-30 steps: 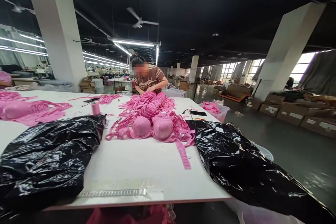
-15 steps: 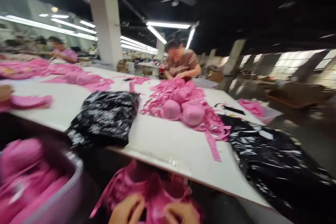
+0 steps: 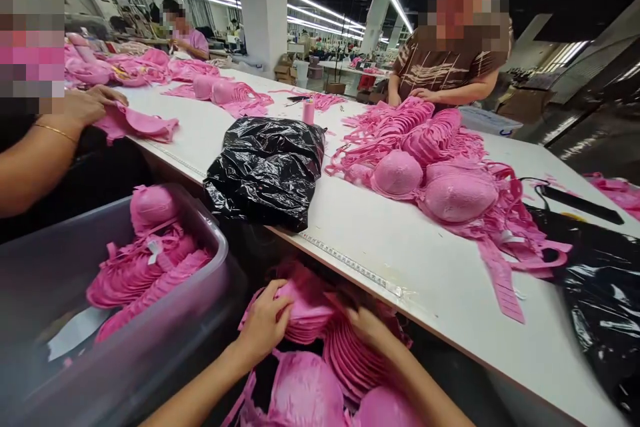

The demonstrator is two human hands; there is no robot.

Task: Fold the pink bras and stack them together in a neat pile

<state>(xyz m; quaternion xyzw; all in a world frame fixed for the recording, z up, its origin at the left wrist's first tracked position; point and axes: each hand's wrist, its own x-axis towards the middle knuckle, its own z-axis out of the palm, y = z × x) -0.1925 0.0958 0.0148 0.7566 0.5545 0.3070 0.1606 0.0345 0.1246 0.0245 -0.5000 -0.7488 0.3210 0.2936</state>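
Below the table's front edge lies a stack of nested pink bras (image 3: 355, 360), with more cups (image 3: 305, 387) nearest me. My left hand (image 3: 265, 320) is closed over the left side of the stack, thumb and fingers curled on a cup. My right hand (image 3: 370, 327) grips the right side, its fingertips partly hidden among the cups and a little blurred. Beside my left arm stands a grey plastic bin (image 3: 200, 307) with more nested pink bras (image 3: 150, 260) inside.
A long row of pink bras (image 3: 460, 193) lies on the white table (image 3: 360, 240), near a black plastic bag (image 3: 270, 167) and a measuring tape (image 3: 350, 267). More black plastic (image 3: 605, 287) covers the right corner. One co-worker's hands (image 3: 95, 107) hold a bra at left; another person (image 3: 445, 67) leans over the far side.
My view has swung left and down, bringing in the bin and the co-worker at left. My hands, out of sight at first, have come onto the bras below the table edge.
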